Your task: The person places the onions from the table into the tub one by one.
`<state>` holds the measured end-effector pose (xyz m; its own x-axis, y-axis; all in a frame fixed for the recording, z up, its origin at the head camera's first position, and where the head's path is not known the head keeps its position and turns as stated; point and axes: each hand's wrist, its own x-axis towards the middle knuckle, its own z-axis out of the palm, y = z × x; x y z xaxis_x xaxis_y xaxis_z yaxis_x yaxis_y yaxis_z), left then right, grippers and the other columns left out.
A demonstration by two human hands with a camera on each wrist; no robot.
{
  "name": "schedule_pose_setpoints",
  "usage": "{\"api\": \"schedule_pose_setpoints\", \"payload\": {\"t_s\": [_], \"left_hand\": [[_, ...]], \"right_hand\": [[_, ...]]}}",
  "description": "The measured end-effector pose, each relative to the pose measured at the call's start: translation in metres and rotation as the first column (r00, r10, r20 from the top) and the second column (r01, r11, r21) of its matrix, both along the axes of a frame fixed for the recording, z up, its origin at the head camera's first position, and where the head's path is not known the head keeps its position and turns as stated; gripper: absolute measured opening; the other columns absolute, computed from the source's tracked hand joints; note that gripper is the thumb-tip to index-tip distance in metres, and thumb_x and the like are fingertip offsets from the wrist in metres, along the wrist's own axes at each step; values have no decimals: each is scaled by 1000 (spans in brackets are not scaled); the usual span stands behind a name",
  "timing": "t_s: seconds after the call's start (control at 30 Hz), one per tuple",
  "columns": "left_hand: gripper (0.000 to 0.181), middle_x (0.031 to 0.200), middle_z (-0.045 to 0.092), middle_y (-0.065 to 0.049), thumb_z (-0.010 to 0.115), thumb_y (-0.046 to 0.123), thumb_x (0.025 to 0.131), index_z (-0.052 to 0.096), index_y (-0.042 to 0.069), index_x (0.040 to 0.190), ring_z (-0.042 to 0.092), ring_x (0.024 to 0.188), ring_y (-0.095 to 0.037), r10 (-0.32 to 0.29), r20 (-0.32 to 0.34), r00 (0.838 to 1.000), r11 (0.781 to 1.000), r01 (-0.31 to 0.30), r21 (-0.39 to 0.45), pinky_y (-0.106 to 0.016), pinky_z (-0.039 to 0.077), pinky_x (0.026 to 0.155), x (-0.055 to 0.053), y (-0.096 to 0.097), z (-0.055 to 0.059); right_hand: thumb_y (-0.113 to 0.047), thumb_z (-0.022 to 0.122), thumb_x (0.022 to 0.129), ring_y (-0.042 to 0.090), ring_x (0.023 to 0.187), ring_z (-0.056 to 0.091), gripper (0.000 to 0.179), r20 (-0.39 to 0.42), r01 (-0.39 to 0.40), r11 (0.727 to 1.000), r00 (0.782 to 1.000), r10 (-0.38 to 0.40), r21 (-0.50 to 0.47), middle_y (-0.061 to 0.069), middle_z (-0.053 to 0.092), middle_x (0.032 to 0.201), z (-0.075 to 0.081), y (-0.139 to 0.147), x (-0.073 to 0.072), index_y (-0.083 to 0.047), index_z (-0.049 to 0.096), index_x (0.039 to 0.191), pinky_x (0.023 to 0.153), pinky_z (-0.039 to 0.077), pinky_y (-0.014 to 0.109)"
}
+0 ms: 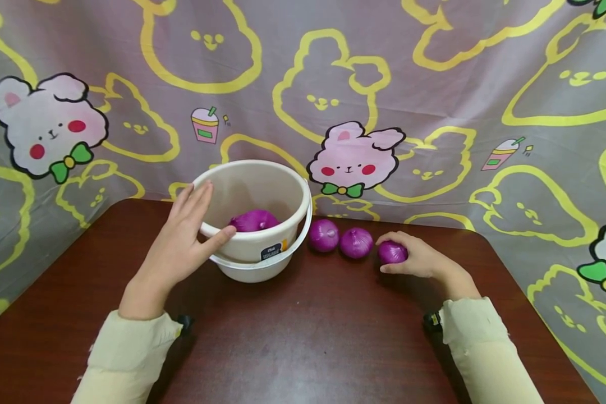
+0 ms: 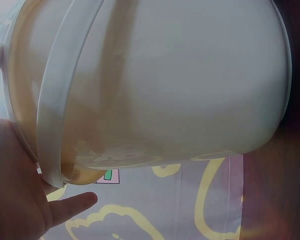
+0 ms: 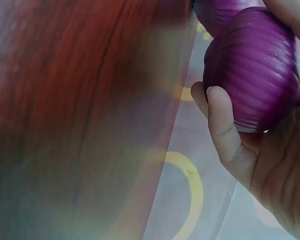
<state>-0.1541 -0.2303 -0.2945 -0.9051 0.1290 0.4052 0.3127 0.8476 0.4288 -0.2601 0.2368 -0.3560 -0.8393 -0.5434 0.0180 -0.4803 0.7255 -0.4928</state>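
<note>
Fingers (image 3: 221, 120) of the right hand (image 1: 418, 258) curl round the rightmost onion (image 1: 392, 252) at the desk (image 1: 293, 348), bracing its round, slippery-looking body from opposite sides. Two other onions (image 1: 356, 243) sit between it and the bucket (image 1: 242, 247), which has purple onion (image 1: 255, 220) inside. With loosely extended fingers, the left hand (image 1: 169, 252) touches the bucket's rim (probably steadying it). Patterned cloth (image 1: 262, 112) hangs behind.

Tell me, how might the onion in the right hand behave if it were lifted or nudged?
The onion would probably roll if let go and nudged, since its sides are round. Its skin shines, so it may feel somewhat slippery to the right hand. It looks firm, with no dent visible, so it likely keeps its shape when lifted.
</note>
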Motion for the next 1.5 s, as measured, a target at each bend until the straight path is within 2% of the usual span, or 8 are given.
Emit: {"api": "schedule_pose_setpoints", "payload": {"t_s": [0.33,0.7,1.03,1.27,1.5], "left_hand": [[92,167,19,-10,55,62,93,18,9,159,5,155,-35,-5,0,1000,1000,5,0,-68,20,117,-1,1,1],[91,167,19,-9,55,60,94,18,9,159,5,155,-36,-14,-14,1000,1000,14,2,-66,18,119,0,-1,4],[91,167,20,-10,56,59,94,17,9,159,5,155,-36,-23,-18,1000,1000,24,8,-65,19,119,0,0,2],[91,166,20,-11,57,59,94,18,8,159,6,155,-36,-23,-23,999,1000,24,12,-66,19,118,1,0,2],[91,166,21,-11,56,59,94,18,8,159,5,155,-37,-26,-17,1000,1000,27,15,-67,19,118,0,1,2]], "right_hand": [[-32,83,79,30,110,56,57,23,22,998,1000,-21,-60,11,58,125,1,2,6,-14,57,127,87,55,42],[-29,84,78,31,111,55,60,-2,42,994,999,-42,-97,10,55,127,14,-3,10,-18,56,129,87,58,46],[-31,84,79,28,110,56,58,-4,39,990,999,-40,-139,8,56,126,19,-7,10,-21,56,129,87,56,41],[-32,84,80,29,110,56,57,12,71,985,997,-70,-160,8,55,128,27,-10,9,-24,55,129,86,56,41],[-28,83,81,29,106,58,56,19,50,978,999,-48,-201,8,55,130,32,-13,9,-23,55,129,83,56,37]]}}
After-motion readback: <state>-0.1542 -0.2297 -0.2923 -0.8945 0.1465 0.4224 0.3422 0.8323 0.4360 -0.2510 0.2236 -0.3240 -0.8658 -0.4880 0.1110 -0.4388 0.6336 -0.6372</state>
